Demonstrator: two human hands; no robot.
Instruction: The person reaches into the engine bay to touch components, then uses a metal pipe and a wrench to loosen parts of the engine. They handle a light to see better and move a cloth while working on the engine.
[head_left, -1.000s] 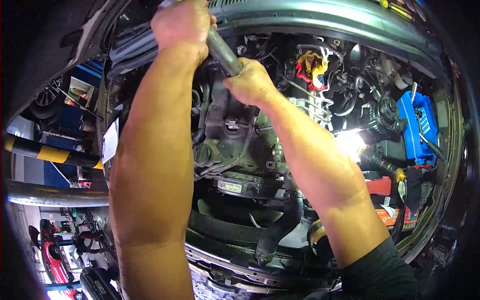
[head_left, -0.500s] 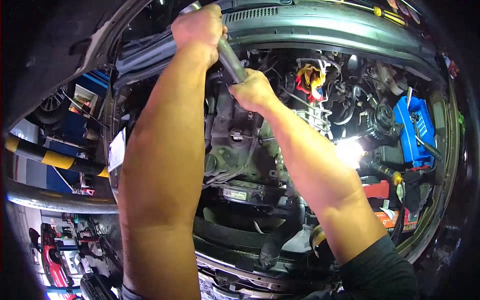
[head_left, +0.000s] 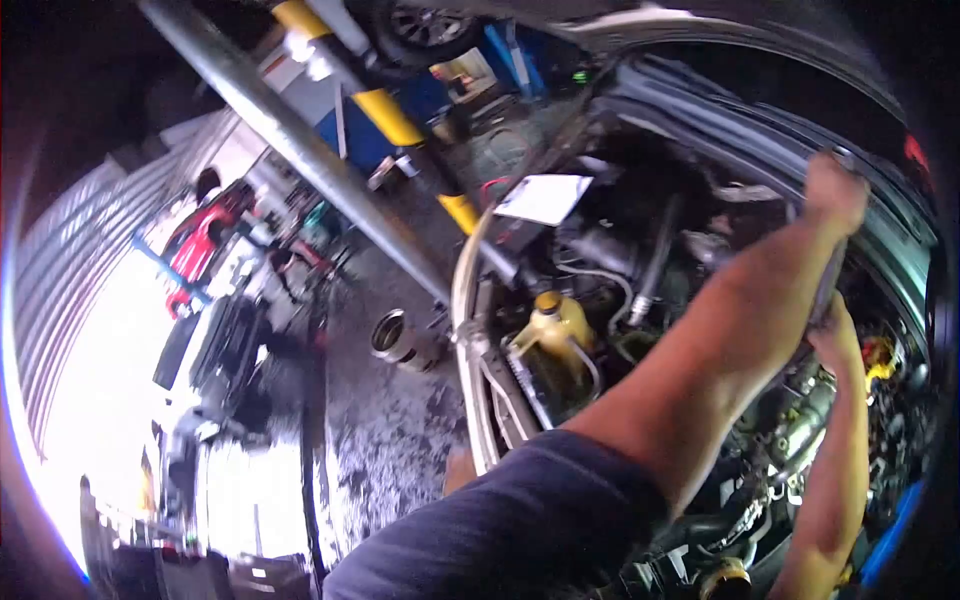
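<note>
At the right of the view, my left hand (head_left: 838,193) is closed round the upper end of a long metal pipe (head_left: 829,282), near the car's cowl. Lower on the same pipe, my right hand (head_left: 832,328) is wrapped round it. My left forearm hides part of the pipe, and its lower end is out of sight among the engine parts (head_left: 800,430). A yellowish reservoir with a yellow cap (head_left: 553,325) sits in the engine bay, left of my left arm. Motion blurs the picture somewhat.
A white sheet (head_left: 543,198) lies near the fender edge (head_left: 465,320). Outside the car stand a metal lift post (head_left: 300,150), a black-and-yellow bar (head_left: 390,118) and a metal bucket (head_left: 402,342) on the wet floor (head_left: 385,430). A red vehicle (head_left: 200,245) is farther left.
My view has swung left, so the engine bay and both hands now appear farther right and the workshop floor shows. Both hands still grip the pipe.
</note>
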